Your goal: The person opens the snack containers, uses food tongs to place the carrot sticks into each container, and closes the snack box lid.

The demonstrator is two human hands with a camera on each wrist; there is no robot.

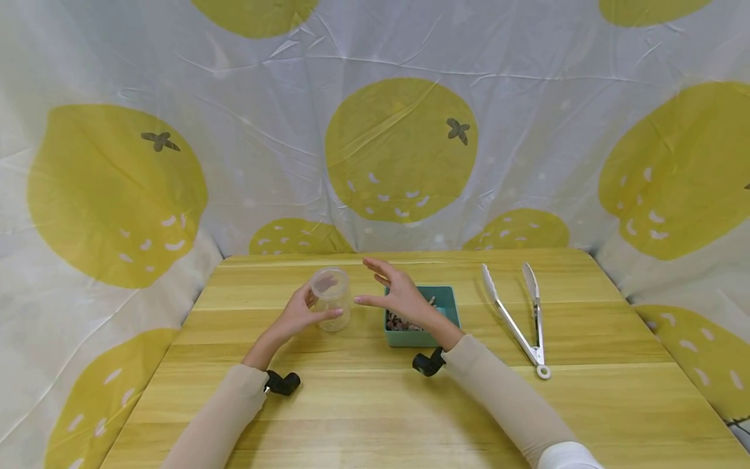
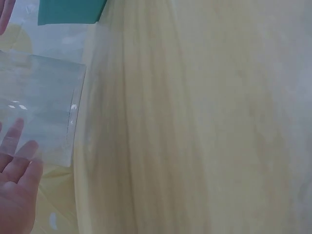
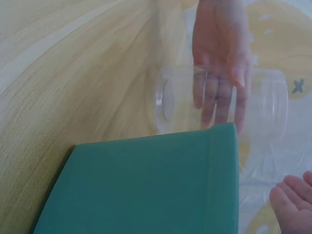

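A clear plastic jar (image 1: 338, 298) stands upright on the wooden table, left of the green box. My left hand (image 1: 295, 316) holds it from the left, thumb across the near side and fingers around the far side. Through the clear wall those fingers show in the right wrist view, behind the jar (image 3: 270, 105). My right hand (image 1: 405, 298) hovers over the left part of the green box (image 1: 410, 338), fingers spread toward the jar, nothing in its grasp. Small dark reddish pieces (image 1: 400, 324) lie in the box, partly hidden beneath the right hand and wrist.
Metal tongs (image 1: 515, 327) lie spread on the table (image 1: 592, 404) to the right of the box, their tips pointing away. A lemon-print cloth (image 1: 527, 156) hangs behind the table's far edge and along both sides.
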